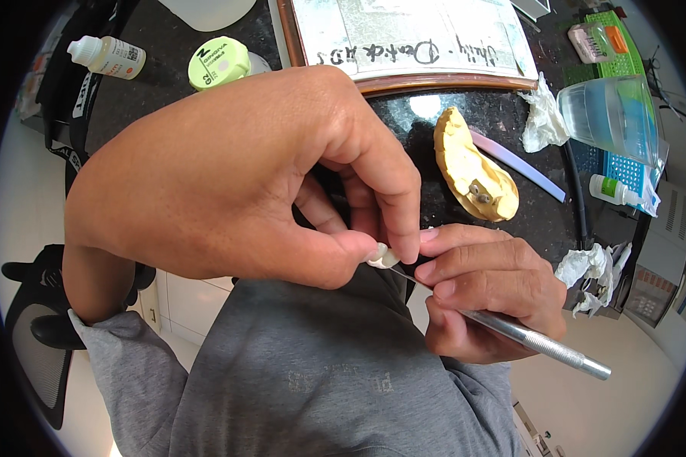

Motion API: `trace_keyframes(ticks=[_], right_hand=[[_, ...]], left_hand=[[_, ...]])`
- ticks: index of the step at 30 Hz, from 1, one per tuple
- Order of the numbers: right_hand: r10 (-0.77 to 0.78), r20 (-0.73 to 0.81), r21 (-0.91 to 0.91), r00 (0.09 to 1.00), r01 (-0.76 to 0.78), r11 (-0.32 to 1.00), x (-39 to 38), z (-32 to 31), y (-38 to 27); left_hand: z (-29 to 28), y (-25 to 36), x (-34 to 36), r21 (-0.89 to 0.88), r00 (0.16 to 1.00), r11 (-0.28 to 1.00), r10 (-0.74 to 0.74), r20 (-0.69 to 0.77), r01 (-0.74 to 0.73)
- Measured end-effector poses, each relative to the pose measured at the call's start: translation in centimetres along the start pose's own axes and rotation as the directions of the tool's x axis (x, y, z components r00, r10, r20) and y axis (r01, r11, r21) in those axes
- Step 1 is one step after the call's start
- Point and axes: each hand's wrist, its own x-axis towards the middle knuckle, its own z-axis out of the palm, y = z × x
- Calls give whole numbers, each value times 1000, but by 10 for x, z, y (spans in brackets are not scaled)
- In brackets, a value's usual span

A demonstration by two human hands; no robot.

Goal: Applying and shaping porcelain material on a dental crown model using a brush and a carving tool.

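Observation:
Between the thumb and forefinger of my left hand point(259, 175) is a small white dental crown point(383, 257), partly covered by the fingertips. My right hand point(495, 293) grips a metal dental carving tool point(526, 332) like a pen, its knurled handle pointing down to the right. The tool's thin tip reaches the crown's lower edge; whether it touches I cannot tell. Just beyond my right fingers lies a yellow plaster dental model point(469, 164) with two grey metallic stubs. Next to the model rests a flat pink-to-lilac strip point(522, 164).
A framed glass slab point(419, 38) lies at the back. Left of it stand a green-lidded jar point(219, 64) and a white dropper bottle point(108, 57). To the right are a clear cup of bluish liquid point(610, 114), crumpled tissues point(543, 118) and a small green-labelled bottle point(611, 189).

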Motion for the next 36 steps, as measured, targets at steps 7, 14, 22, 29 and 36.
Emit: trace_keyframes(ticks=[7,14,22,29,36], right_hand=[[-6,6,1,1000,6,1000,0,-1,0],[18,-49,24,999,-17,1000,-2,0,-1],[8,-154,59,988,1,998,-4,1,3],[105,-239,62,965,-92,994,-9,-2,-3],[6,-80,38,997,-3,999,2,-1,0]], left_hand=[[-1,2,1,-4,1000,1000,5,3,-5],[0,3,-1,-25,1000,1000,-11,2,11],[1,3,-1,-35,999,999,-33,-13,32],[3,3,-2,-62,1000,998,-14,-28,13],[2,1,-2,-52,1000,999,13,-23,-15]])
